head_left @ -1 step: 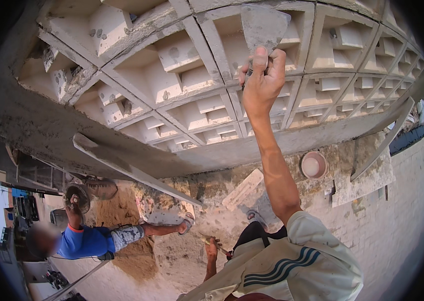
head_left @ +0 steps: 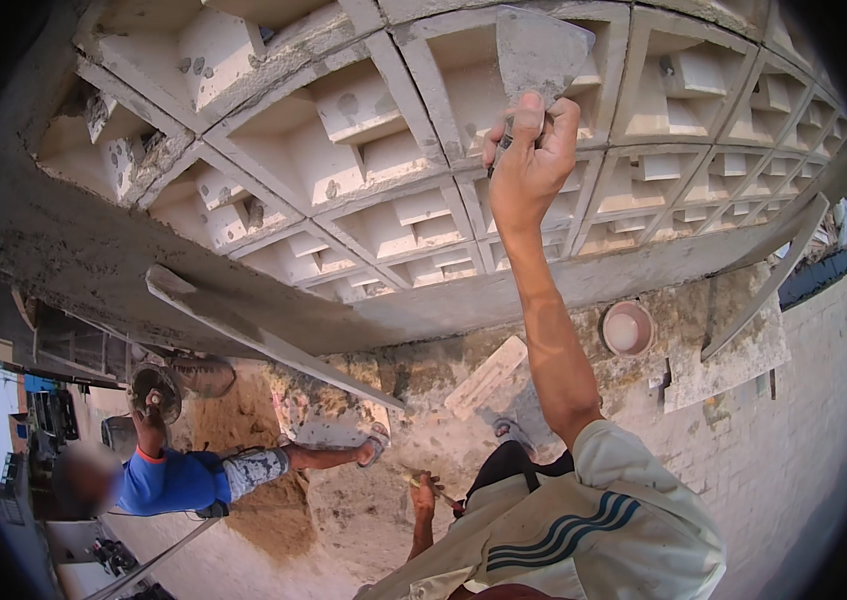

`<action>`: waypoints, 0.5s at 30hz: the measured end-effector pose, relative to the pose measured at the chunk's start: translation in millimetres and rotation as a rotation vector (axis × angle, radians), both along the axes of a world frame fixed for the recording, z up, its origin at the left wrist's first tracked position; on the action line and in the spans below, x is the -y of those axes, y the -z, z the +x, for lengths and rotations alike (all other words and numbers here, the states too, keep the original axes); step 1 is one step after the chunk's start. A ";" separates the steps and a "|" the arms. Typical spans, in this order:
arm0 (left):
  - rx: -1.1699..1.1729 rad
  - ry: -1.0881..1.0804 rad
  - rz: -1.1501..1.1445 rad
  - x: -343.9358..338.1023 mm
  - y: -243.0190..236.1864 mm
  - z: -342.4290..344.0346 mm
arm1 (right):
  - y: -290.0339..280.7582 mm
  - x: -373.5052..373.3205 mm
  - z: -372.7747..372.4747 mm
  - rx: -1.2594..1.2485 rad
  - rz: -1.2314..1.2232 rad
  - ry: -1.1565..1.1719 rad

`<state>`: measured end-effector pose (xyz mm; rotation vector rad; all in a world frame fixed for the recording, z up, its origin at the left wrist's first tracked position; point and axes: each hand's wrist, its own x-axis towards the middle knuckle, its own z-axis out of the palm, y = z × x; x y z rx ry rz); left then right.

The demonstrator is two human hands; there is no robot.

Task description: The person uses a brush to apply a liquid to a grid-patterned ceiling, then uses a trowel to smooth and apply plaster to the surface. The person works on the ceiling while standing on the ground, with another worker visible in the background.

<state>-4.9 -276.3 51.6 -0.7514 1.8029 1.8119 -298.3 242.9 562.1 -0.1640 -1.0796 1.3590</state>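
Note:
Raised high in front of a pale wall of hollow breeze blocks (head_left: 540, 148), my right hand (head_left: 535, 165) is closed around the dark handle of a scraper (head_left: 543, 52). Its broad, flat metal blade points upward and is smeared with grey. Whether the blade touches the block behind it, I cannot tell. Down low, close to my body, my left hand (head_left: 426, 495) is wrapped round a thin stick-like tool with a light brown end (head_left: 409, 479); its kind does not show. Grey spots of mortar dot several block faces.
A long board (head_left: 263, 340) leans by the wall's base. A pinkish bucket (head_left: 628, 329) with pale contents stands right of my arm; a plank (head_left: 486, 377) lies below. At left, a co-worker in blue (head_left: 178, 482) holds a round dark pan (head_left: 157, 390) near brown sand (head_left: 253, 425).
My right hand and the scraper have shifted slightly to the right, and the blade has tilted a little that way. My left hand stays in place.

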 end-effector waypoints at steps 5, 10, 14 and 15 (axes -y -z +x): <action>0.033 0.039 0.009 -0.8 4.5 -1.8 | 3.1 10.5 -5.2 0.003 0.061 -0.044; 0.023 0.012 0.020 -2.2 5.5 -3.7 | -3.1 12.3 -4.0 -0.021 0.010 -0.049; 0.034 0.012 0.000 -1.7 6.6 -3.9 | 0.0 16.0 -5.0 0.011 0.044 -0.052; 0.042 0.000 0.000 -1.9 5.7 -2.6 | -0.6 10.7 -0.9 -0.001 -0.014 -0.050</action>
